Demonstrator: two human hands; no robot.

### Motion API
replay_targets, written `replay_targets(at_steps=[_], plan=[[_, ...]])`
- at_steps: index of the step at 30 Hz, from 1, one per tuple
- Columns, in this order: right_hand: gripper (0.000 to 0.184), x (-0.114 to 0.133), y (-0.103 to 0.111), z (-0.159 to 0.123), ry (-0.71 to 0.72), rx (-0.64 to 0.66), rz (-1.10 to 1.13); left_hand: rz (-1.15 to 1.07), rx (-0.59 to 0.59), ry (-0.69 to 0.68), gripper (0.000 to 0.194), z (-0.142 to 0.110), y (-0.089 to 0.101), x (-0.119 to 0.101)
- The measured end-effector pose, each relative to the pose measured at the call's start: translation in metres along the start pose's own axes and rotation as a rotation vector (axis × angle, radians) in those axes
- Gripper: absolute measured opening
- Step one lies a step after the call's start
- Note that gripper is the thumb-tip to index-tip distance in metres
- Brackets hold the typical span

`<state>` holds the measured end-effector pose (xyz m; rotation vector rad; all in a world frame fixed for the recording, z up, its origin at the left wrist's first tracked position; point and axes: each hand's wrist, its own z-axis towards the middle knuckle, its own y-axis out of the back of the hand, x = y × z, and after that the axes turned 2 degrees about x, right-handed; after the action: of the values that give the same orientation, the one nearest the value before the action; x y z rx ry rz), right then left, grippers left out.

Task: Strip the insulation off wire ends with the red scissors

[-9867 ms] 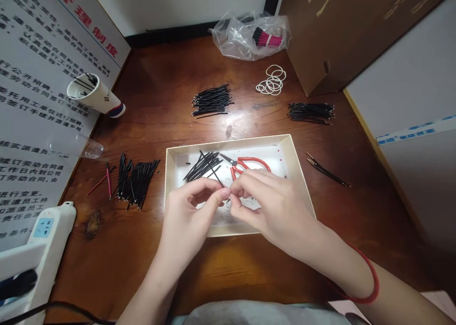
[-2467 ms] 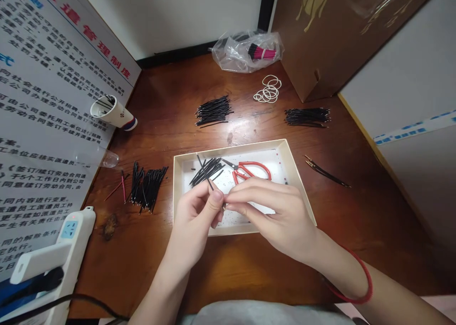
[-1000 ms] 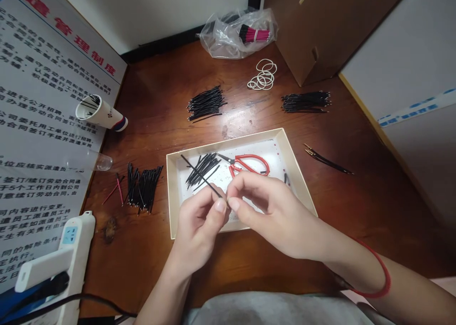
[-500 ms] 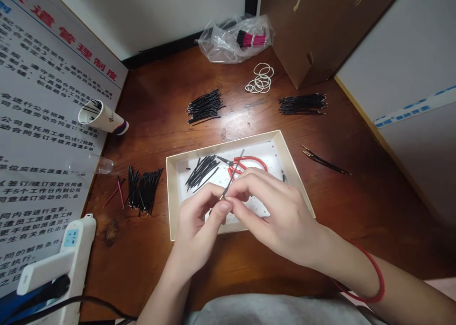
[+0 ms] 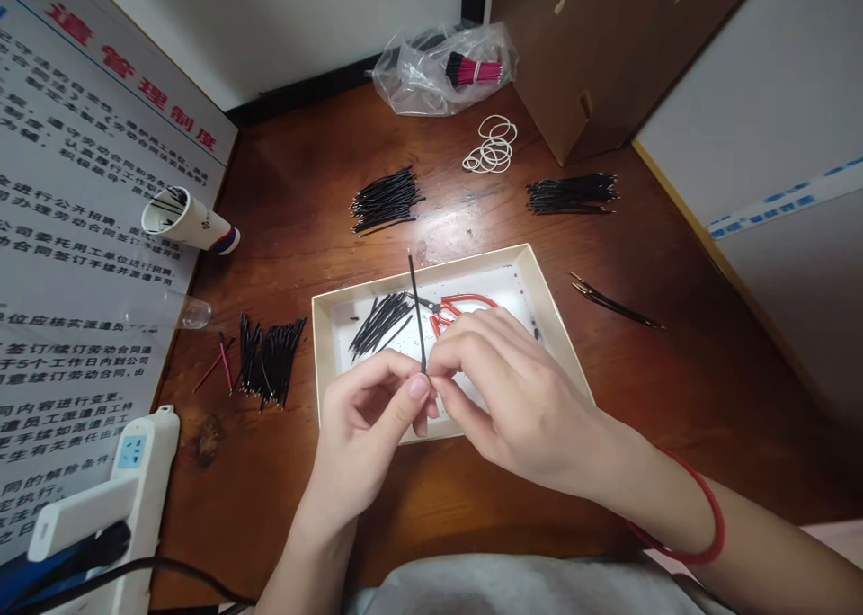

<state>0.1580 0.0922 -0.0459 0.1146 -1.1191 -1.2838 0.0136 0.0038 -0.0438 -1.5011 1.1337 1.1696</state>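
While left hand [image 5: 364, 435] and right hand [image 5: 519, 408] pinch one upright black wire [image 5: 416, 314] | cardboard tray [image 5: 472, 269] beneath | red scissors [image 5: 465, 307] at 1 o'clock

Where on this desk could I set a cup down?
Bare wood shows between the paper cup and black wire bundle, and right of the white tray, below the gold-tipped wires. Crowded: the tray, where left hand and right hand work over red scissors.

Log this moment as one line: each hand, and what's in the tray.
left hand: pinching black wire near its lower end | right hand: fingertips pinching same wire | cardboard tray: loose black wires, red-handled scissors
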Motion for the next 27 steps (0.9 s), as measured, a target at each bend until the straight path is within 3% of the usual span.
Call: replay_targets(at_steps=[4,11,17,21,27], plan=[[0.017,0.003,-0.003,0.0,-0.003,-0.046,-0.011,-0.158,-0.006,-0.026,0.017,-0.002,-0.003,0.005],[0.017,0.004,-0.001,0.0,0.032,-0.101,-0.029,-0.44,0.078,0.048,0.025,0.003,-0.011,0.007],[0.003,-0.001,0.004,0.0,-0.172,-0.053,0.348,-0.335,-0.07,0.051,0.023,0.004,-0.01,0.01],[0.003,-0.001,0.004,0.001,-0.283,-0.106,0.499,-0.297,-0.082,0.025,0.022,0.003,-0.008,0.011],[0.01,-0.001,0.006,0.003,-0.35,-0.024,0.598,-0.232,-0.087,0.049,0.021,0.002,-0.006,0.01]])
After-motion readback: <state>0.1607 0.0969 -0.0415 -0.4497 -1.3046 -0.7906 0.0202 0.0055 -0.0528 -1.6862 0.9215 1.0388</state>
